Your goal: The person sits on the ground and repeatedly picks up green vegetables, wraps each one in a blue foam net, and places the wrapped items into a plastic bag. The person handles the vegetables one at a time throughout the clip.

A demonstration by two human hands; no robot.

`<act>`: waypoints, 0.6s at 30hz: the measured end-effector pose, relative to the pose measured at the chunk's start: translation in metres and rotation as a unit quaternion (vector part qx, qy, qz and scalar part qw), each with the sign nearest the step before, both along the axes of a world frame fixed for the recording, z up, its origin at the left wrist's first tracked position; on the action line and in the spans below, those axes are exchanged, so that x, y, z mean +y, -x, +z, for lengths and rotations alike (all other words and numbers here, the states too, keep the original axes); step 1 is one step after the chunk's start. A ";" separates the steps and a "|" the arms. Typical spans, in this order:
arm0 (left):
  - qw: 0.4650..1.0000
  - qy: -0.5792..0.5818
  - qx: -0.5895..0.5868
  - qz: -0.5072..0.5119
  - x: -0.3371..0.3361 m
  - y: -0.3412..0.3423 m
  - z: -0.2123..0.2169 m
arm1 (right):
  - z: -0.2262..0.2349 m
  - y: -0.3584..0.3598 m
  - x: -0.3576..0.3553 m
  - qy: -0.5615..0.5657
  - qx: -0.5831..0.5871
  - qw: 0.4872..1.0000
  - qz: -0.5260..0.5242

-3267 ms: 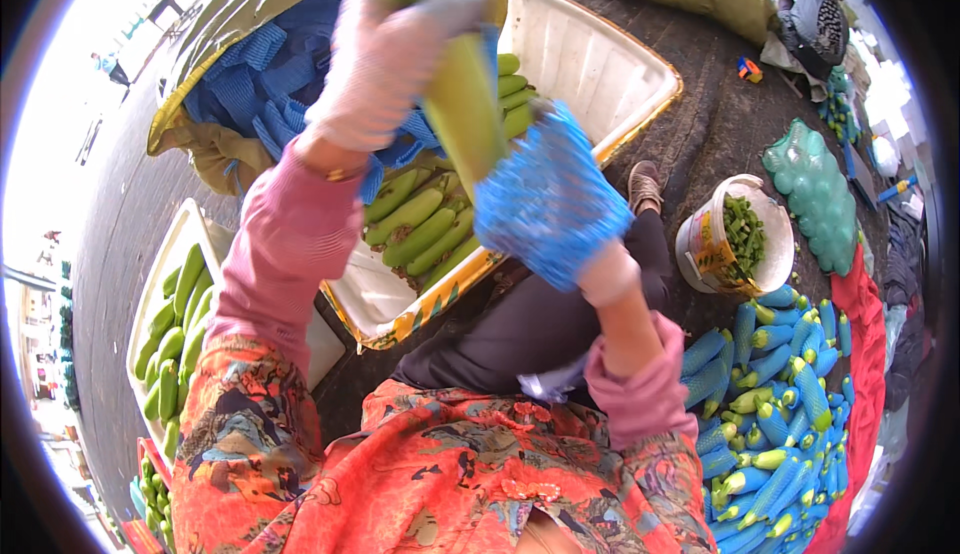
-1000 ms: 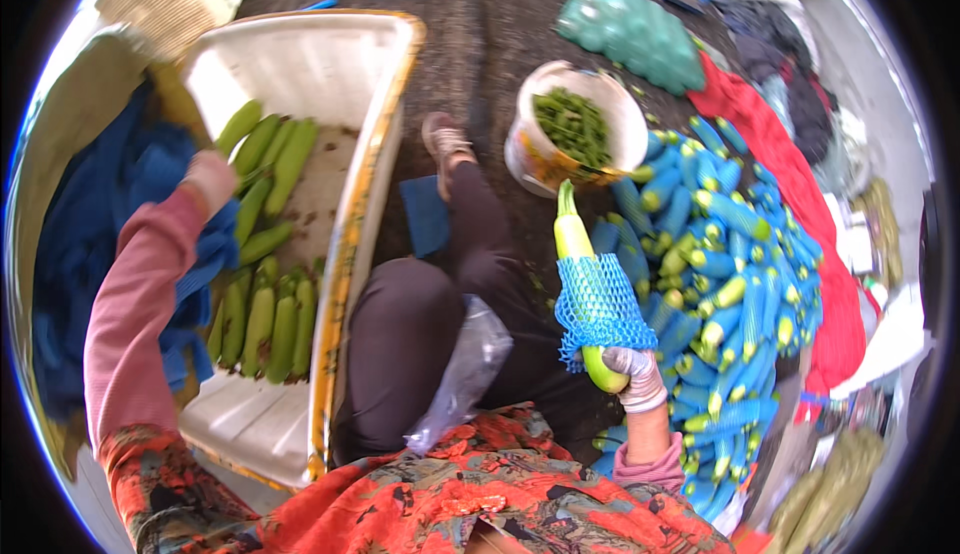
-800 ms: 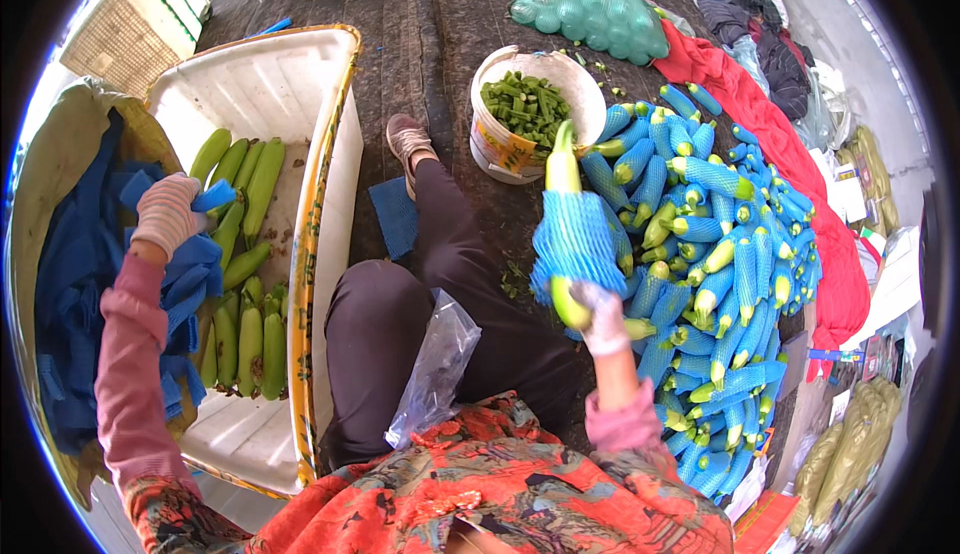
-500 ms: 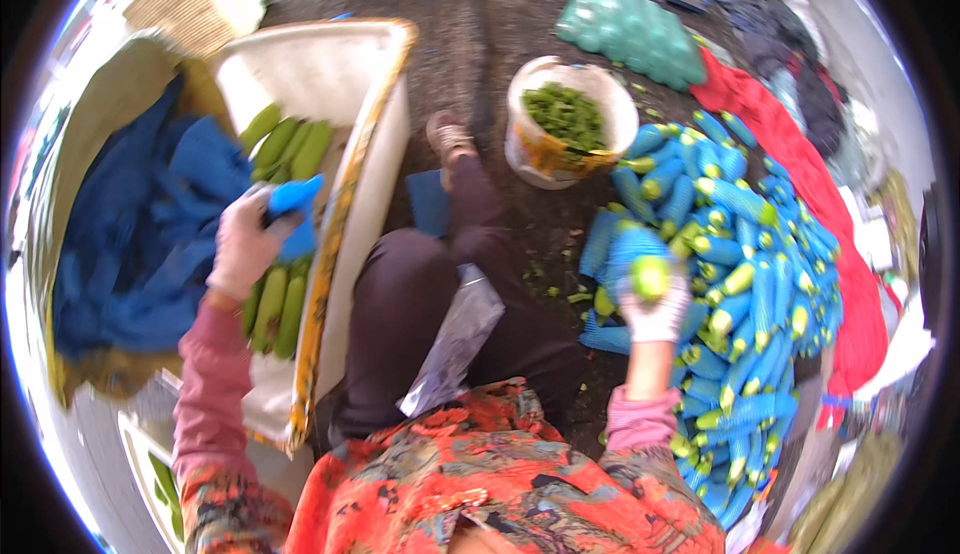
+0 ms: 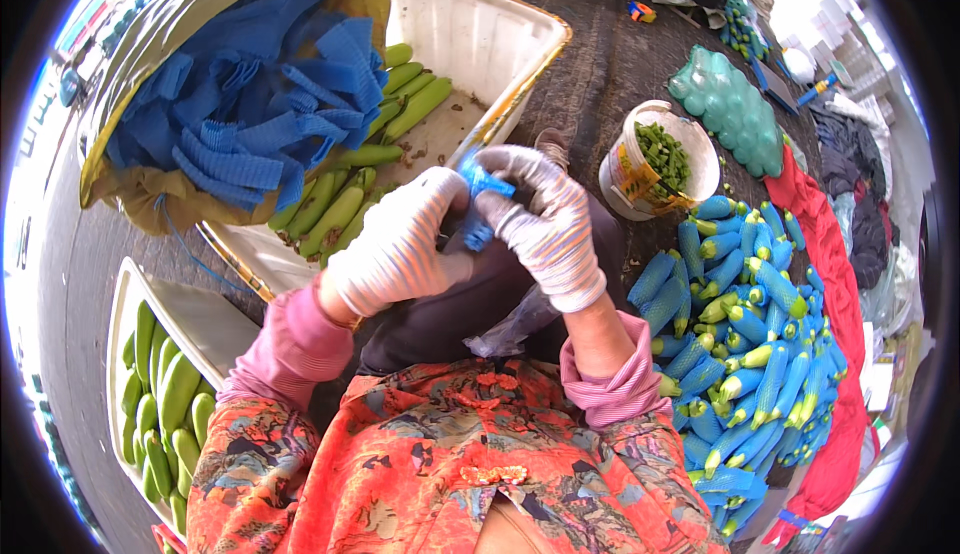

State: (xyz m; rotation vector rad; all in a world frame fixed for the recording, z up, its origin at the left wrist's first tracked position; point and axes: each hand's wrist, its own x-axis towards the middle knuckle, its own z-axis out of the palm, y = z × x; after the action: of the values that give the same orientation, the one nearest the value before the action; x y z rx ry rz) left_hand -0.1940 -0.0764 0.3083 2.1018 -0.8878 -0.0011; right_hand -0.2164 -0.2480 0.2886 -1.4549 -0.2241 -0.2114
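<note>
Netting, a small crumpled blue sleeve point(image 5: 485, 182), sits between the two gloved hands, above the person's dark-trousered lap point(image 5: 455, 319). The right hand point(image 5: 550, 229) has its grip closed on this sleeve, thumb and fingers bent around it. The left hand point(image 5: 395, 244) reaches it from the other side with its upper fingers, the thumb standing apart below; whether its grip bears on the netting I cannot tell. Both gloves are pale and striped, and pink cuffs show behind the wrists.

Beyond the left hand, an olive sack point(image 5: 180, 204) gapes open, heaped with more blue netting point(image 5: 240, 134). It leans over a white tub point(image 5: 460, 19) with a yellow-patterned rim, where bare green squash point(image 5: 330, 214) lie in rows. Nearer the person, to the left, a second white container point(image 5: 205, 319) holds more long green squash point(image 5: 165, 394).

On the right, a white bucket point(image 5: 625, 169) stands on the dark floor point(image 5: 560, 84) with short green pieces point(image 5: 663, 154) inside. Just nearer than the bucket spreads a pile of squash in blue sleeves point(image 5: 750, 324), bordered on its far right by red cloth point(image 5: 825, 294). A bulging green bag point(image 5: 727, 109) lies behind the bucket. Clear plastic point(image 5: 515, 326) rests on the lap, below the right hand.
</note>
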 end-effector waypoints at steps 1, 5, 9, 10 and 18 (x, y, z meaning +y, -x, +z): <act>0.989 0.034 0.139 -0.043 0.012 -0.004 0.006 | 0.001 -0.008 0.001 0.020 -0.034 0.999 0.004; 0.932 0.226 0.279 -0.049 0.021 -0.023 0.005 | 0.044 -0.039 0.026 0.070 -0.098 0.993 0.000; 0.847 0.407 0.323 -0.116 0.041 -0.068 -0.010 | 0.053 -0.055 0.033 -0.004 -0.076 0.993 0.093; 0.910 0.360 0.188 -0.087 0.046 -0.093 -0.015 | 0.045 -0.058 0.031 0.099 -0.095 0.987 0.088; 0.855 0.466 0.203 0.101 0.012 -0.149 -0.020 | 0.047 -0.097 0.025 0.077 -0.160 0.979 -0.100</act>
State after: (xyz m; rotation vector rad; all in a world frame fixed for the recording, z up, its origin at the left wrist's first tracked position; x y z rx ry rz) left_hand -0.0454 -0.0644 0.2887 1.1888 -0.2841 0.0783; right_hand -0.1191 -0.2231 0.3351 -1.5932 -0.3611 -0.6064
